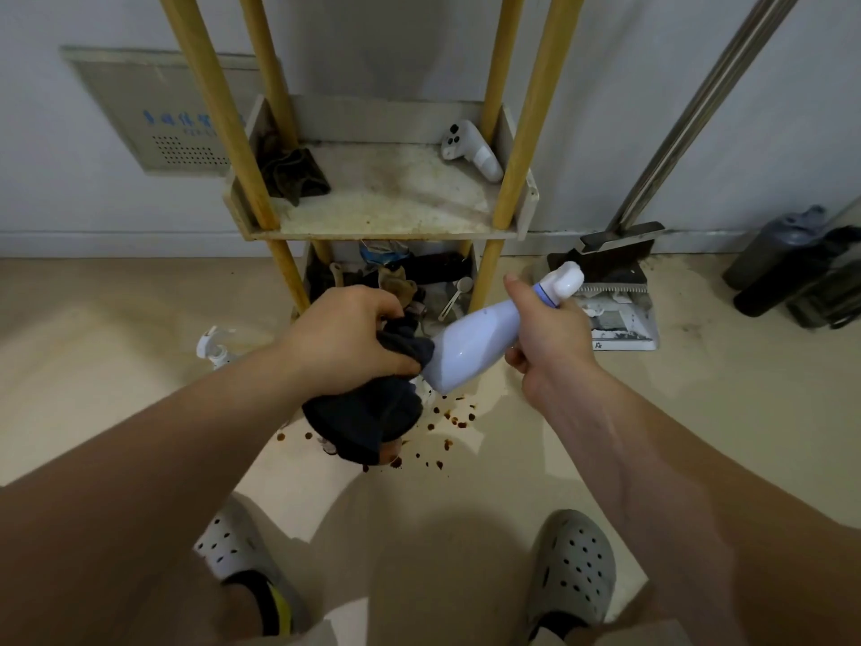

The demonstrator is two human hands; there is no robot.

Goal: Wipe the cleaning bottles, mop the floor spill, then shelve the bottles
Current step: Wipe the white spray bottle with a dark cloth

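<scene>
Right hand [543,331] gripping spray bottle [475,349], nozzle up-right, left hand [347,340] clutching cloth [368,412]

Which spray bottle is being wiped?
The pale blue bottle, tilted in the right hand, the left hand pressing a dark cloth to it; the white-capped bottle sits on the floor.

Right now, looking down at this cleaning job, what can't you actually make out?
Head view only:
- Bottle on the floor: only its trigger top shows; the left forearm covers the rest.
- Spill: partly under the dark cloth that the left hand grips.
- Lower shelf: a dim jumble, partly blocked by the upper shelf.
- Wall panel lettering: too blurred to read.
</scene>
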